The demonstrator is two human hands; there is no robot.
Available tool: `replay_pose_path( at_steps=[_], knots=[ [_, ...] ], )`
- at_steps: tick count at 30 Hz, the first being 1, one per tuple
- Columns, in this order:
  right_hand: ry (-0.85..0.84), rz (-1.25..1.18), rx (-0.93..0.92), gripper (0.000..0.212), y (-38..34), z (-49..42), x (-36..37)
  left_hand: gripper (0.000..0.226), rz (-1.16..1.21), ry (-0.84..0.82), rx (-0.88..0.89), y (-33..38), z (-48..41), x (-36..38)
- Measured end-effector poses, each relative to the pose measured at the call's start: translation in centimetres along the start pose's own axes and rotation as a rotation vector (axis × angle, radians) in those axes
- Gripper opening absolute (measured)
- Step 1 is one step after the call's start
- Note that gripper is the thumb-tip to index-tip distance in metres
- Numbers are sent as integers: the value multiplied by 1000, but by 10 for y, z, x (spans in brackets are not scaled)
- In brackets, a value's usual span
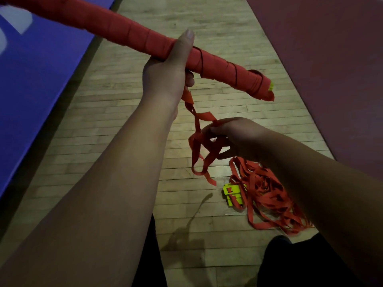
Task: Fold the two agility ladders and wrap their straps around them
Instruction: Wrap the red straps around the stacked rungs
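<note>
Two ladders: one strap-wrapped bundle (219, 66), the left hand (167, 73) curled round it; below it the right hand (234, 135) pinches one loose strap (195, 148); lower still, the second ladder (267, 187) lies heaped.

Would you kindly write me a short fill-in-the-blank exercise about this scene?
1. The left hand grips the wrapped bundle, whose tip shows ____ plastic.
2. The right hand pinches the loose ____ strap.
3. The unwrapped ladder lies on the wooden floor under the ____ forearm.
Missing words: yellow, red, right.
</note>
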State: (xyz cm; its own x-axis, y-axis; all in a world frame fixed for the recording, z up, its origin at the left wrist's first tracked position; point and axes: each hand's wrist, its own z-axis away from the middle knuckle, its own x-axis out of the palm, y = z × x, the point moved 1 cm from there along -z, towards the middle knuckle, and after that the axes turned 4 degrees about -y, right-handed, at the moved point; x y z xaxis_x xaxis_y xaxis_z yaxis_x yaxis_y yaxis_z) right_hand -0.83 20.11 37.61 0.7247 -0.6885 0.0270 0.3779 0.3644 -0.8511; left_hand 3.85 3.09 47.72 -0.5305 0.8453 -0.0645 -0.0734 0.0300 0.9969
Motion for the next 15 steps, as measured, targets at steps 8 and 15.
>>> replay_pose_path(
  at_steps=[8, 15],
  knots=[
    [214, 435, -30, 19, -3, -7, -2, 45, 5, -12, -13, 0, 1, 1],
    [131, 849, 324, 24, 24, -21, -8, 48, 26, -1, -3, 0, 0, -1]
  ],
)
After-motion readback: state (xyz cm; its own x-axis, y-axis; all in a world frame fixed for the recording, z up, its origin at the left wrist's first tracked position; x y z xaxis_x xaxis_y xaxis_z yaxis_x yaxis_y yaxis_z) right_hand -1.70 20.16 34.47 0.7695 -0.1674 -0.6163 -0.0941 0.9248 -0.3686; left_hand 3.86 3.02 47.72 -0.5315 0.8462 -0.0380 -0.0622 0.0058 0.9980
